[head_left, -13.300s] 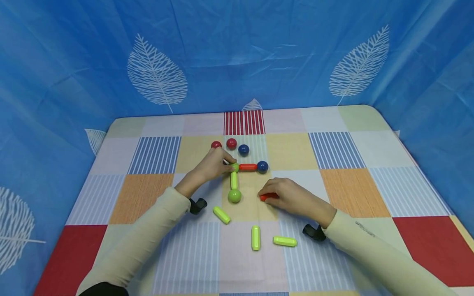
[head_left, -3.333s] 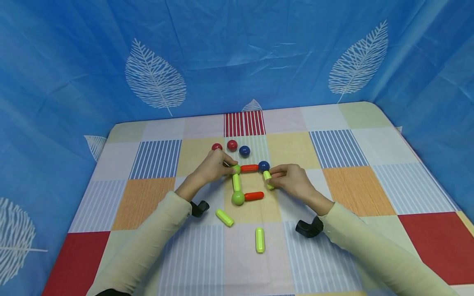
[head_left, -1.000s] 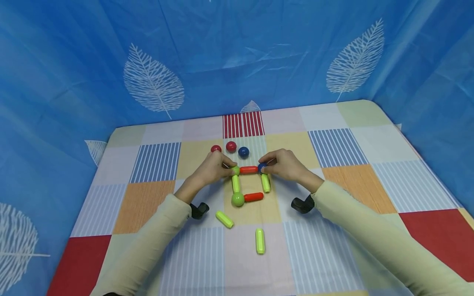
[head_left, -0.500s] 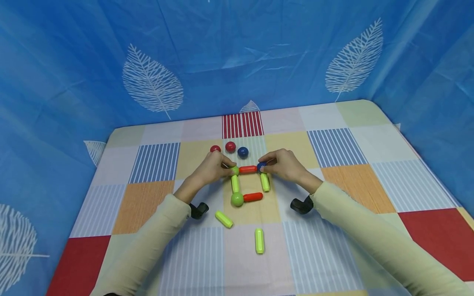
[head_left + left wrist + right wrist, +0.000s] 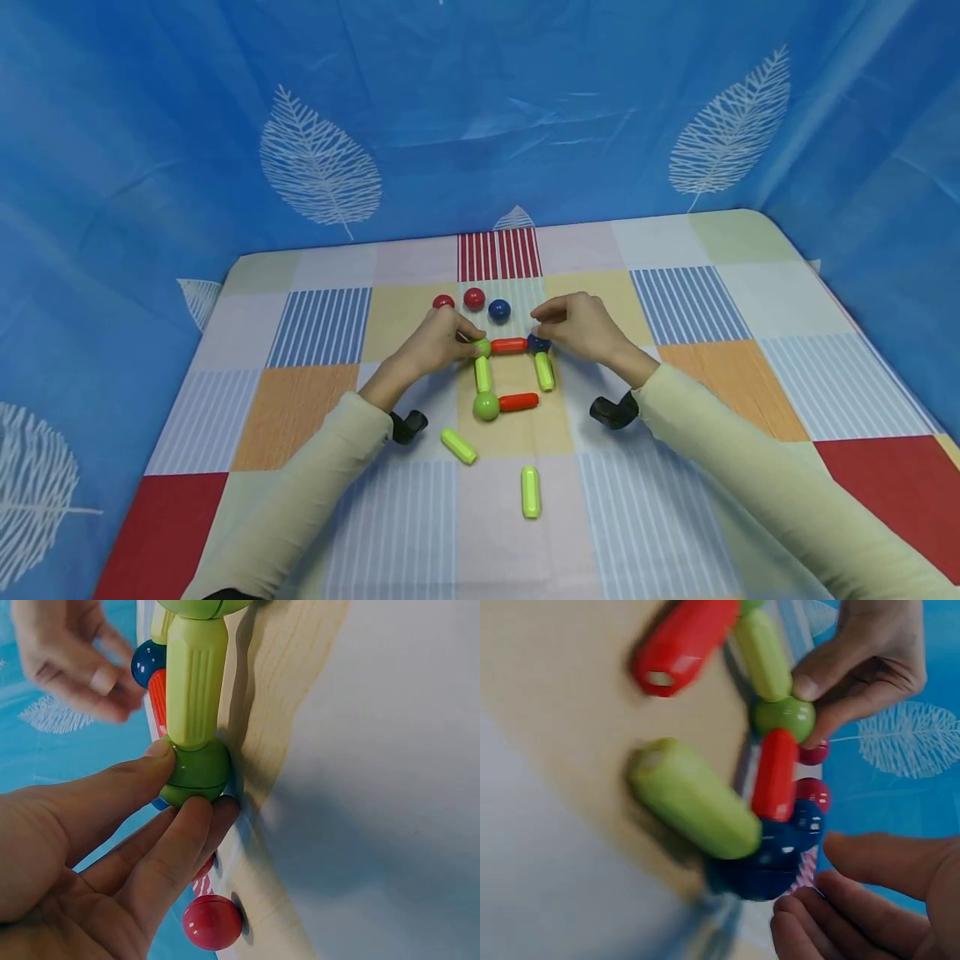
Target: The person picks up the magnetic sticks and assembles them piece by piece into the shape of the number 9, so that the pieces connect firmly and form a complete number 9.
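Note:
With thumb and fingers my left hand (image 5: 435, 342) pinches a green ball (image 5: 199, 772), the far left corner of a ball-and-rod frame on the table. From that ball a red rod (image 5: 510, 346) runs right to a blue ball (image 5: 757, 874), and a yellow-green rod (image 5: 196, 682) runs toward me to a nearer green ball (image 5: 486, 406). Another red rod (image 5: 519, 402) sticks out rightward from the nearer ball. A second yellow-green rod (image 5: 694, 799) extends from the blue ball, its near end free. My right hand (image 5: 588, 329) hovers beside the blue ball, thumb and fingers apart, holding nothing.
Behind the frame sit two red balls (image 5: 474, 299) and a loose blue ball (image 5: 499, 311). Nearer to me lie two loose yellow-green rods, one slanted (image 5: 459, 447), one pointing toward me (image 5: 530, 492). A blue curtain (image 5: 525, 125) hangs behind the patchwork tablecloth (image 5: 300, 425).
The red rod once in my right hand now joins the nearer green ball, and a yellow-green rod joins the blue ball. My right hand has just let go of the blue ball; my left stays.

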{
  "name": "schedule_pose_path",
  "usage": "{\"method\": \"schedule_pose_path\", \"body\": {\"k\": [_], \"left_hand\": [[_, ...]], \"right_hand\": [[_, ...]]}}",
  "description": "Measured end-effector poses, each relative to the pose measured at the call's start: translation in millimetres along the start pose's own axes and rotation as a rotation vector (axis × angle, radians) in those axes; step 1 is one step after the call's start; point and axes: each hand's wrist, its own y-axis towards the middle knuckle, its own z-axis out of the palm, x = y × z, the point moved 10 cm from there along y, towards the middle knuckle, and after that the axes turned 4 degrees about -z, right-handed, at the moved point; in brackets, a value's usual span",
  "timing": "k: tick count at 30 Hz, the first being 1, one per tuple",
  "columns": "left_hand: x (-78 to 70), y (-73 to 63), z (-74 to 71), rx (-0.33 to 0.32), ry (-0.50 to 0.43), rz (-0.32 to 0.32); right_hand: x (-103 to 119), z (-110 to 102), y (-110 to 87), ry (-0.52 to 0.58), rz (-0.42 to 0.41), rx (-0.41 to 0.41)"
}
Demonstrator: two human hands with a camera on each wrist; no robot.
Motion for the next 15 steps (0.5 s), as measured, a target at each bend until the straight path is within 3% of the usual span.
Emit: {"method": "schedule_pose_path", "body": {"k": [5, 15], "left_hand": [[1.9, 0.5, -3.2, -0.004, 0.002, -0.012], [-1.4, 0.6, -1.3, 0.006, 0.002, 0.024]], "right_hand": [[20, -2, 25.5, -0.012, -0.021, -0.03], [40, 33, 57.1, -0.091, -0.045, 0.077]]}}
